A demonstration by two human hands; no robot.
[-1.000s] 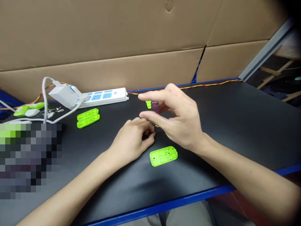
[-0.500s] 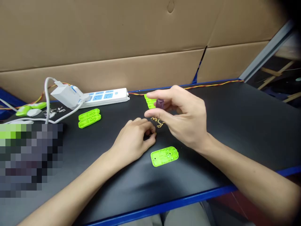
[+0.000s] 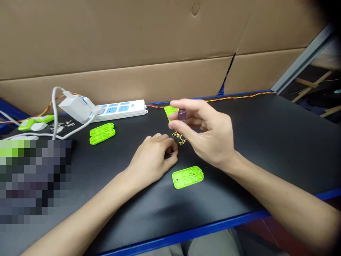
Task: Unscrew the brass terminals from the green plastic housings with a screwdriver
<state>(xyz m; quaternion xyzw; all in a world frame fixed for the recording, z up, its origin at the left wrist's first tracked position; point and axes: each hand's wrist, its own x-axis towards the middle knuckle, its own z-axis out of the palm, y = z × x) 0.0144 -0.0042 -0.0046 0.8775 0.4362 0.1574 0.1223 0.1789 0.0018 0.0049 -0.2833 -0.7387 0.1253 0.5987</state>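
Note:
My right hand (image 3: pixel 210 131) holds a screwdriver by its purple handle (image 3: pixel 182 115), thumb and fingers around it, the thin shaft pointing down. The shaft's tip meets a small brass-coloured part (image 3: pixel 176 152) pinched in the fingertips of my left hand (image 3: pixel 153 153), which rests on the black table. Behind the shaft lie several brass-coloured pieces (image 3: pixel 182 140), partly hidden by my hands. Nearer the front edge is a green plastic shell (image 3: pixel 188 177), its inner side up. Another green shell (image 3: pixel 170 111) sits behind my right fingers, partly covered.
A white power strip (image 3: pixel 122 110) with a plugged-in white charger (image 3: pixel 76 108) and cables stands at the back left. Two green shells (image 3: pixel 102 133) lie before it. White pieces (image 3: pixel 66 124) are further left. A cardboard wall (image 3: pixel 160 42) rises behind the table.
The fingers of my right hand have shifted slightly around the screwdriver handle. The whole view has moved a little; my left hand keeps its pinch.

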